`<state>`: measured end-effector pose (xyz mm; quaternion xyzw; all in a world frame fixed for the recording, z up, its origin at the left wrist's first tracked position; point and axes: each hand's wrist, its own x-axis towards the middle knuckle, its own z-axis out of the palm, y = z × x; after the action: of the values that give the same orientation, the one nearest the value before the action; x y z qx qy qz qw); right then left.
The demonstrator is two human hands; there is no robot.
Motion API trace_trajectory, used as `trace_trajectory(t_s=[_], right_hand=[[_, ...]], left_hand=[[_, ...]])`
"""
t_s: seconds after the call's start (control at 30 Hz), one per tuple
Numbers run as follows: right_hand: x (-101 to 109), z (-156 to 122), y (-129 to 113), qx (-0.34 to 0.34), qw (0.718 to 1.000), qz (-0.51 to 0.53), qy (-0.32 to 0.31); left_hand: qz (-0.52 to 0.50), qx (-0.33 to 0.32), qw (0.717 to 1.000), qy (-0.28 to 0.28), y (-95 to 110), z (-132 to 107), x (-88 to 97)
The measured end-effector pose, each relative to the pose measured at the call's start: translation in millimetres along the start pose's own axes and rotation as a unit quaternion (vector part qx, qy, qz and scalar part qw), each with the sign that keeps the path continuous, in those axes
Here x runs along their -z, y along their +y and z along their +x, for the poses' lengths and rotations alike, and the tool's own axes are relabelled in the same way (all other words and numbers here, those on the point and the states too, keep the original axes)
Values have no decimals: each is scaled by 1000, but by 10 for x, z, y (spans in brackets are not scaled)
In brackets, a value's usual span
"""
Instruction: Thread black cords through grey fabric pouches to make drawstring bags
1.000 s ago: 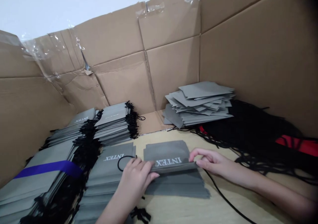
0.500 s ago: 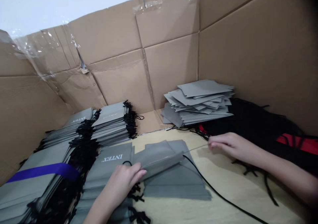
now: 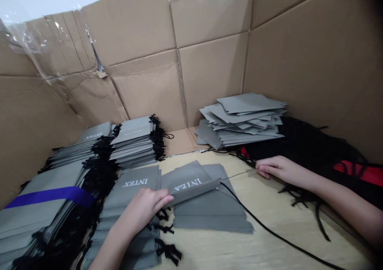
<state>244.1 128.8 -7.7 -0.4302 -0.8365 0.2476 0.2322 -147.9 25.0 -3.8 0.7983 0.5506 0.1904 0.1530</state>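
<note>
My left hand grips the folded top hem of a grey non-woven drawstring bag printed with white "INTEX" lettering. A thin pale wire runs from the hem's right end to my right hand, which pinches it between the fingertips. A black cord leads from that same hem end down across the table toward the lower right. The part of the cord inside the hem is hidden.
Stacks of finished grey bags with black cord ends stand to the left, one bound by a purple band. Behind lie loose grey panels, a black cord tangle and a red item. Cardboard walls surround the wooden table.
My right hand has moved from the bag's hem out to the right, drawing the wire and black cord with it. My left hand stays on the hem, and the view has shifted slightly.
</note>
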Motion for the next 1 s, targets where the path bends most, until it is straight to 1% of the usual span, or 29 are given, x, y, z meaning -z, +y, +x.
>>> trace_trajectory(t_s=[0.1,0.2,0.3,0.43,0.63,0.73,0.83,0.9,0.93,1.0], right_hand=[[-3,-13,8,-14,1000,8,-1],[4,-20,28,-19,1000,18,5],[20,-16,69,-16,1000,19,8],[51,-30,90,-11,1000,10,27],[127,-73,60,-6,997,-57,52],[184,-73,142,-7,992,-107,73],[201,-72,217,-9,988,-136,67],[164,-72,185,-9,986,-157,63],[127,-69,131,-7,983,-171,67],[15,-49,-57,9,973,-215,84]], left_hand=[[-41,0,999,-16,-68,12,14],[-70,14,997,-16,-141,17,56],[-59,27,998,-13,-181,8,117],[-28,53,998,5,-201,-18,201],[-25,64,998,11,-238,-24,261],[-6,70,997,16,-263,-18,268],[17,67,998,10,-279,-10,263],[22,60,998,7,-277,-4,251],[23,54,998,6,-273,-1,241],[27,44,999,0,-257,3,214]])
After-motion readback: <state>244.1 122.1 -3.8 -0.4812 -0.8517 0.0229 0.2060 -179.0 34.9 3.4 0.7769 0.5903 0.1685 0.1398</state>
